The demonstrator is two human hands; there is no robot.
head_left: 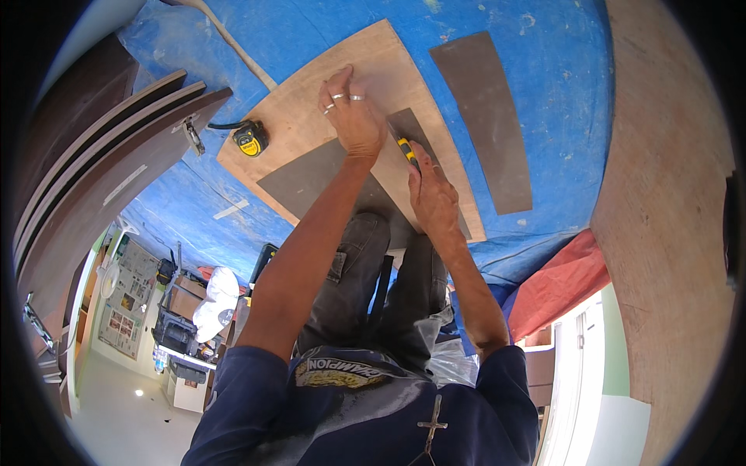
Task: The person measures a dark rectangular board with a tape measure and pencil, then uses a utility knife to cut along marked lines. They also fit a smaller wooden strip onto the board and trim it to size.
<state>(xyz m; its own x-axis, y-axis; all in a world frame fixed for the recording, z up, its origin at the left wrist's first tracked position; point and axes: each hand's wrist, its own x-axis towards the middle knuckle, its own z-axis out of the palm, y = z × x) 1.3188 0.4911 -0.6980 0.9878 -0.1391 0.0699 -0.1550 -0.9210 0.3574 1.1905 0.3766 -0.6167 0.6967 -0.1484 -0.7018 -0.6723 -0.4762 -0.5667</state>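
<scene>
We see the right hand [434,198] clamped on a yellow utility knife [406,147], its long axis running toward the plywood board's [311,109] far edge, tip probably on the grey laminate sheet [307,177]. The left hand [351,109] presses flat, fingers spread. Blue tarp [544,70] covers the floor; a tape measure [250,138] sits at the board's left corner.

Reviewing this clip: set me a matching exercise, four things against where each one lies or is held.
1. tape measure
2. utility knife
3. separate grey strip
4. left hand

A. on the blue tarp, off the plywood board
B. in the right hand
C. at the board's left edge
D. pressed flat on the board

Pairs: 1-C, 2-B, 3-A, 4-D
</scene>
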